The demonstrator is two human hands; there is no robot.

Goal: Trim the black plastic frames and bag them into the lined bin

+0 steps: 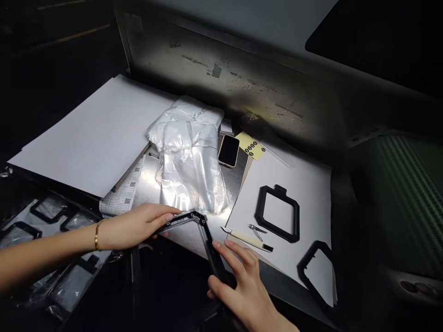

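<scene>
A black plastic frame (212, 249) is held up at the near edge of the metal table, one corner pointing away from me. My left hand (136, 226), with a bracelet at the wrist, is closed around its left side, thumb on top. On its right side rests my right hand (242, 281), index fingertip and thumb against the bar. The frame's near part is lost in the dark. Beyond my right hand, a craft knife (247, 239) and small spring-handled snips (256, 229) lie on white sheets. A similar black frame (296, 221) lies flat there.
Another frame (304, 265) overhangs the sheets' (242, 207) right edge. Tied clear plastic bags (192, 161) lie mid-table, beside a phone (229, 151) and yellow sticker sheet (249, 144). A white stack (86, 133) stands left. Bagged frames (48, 212) lie lower left. A metal panel (221, 69) rises behind.
</scene>
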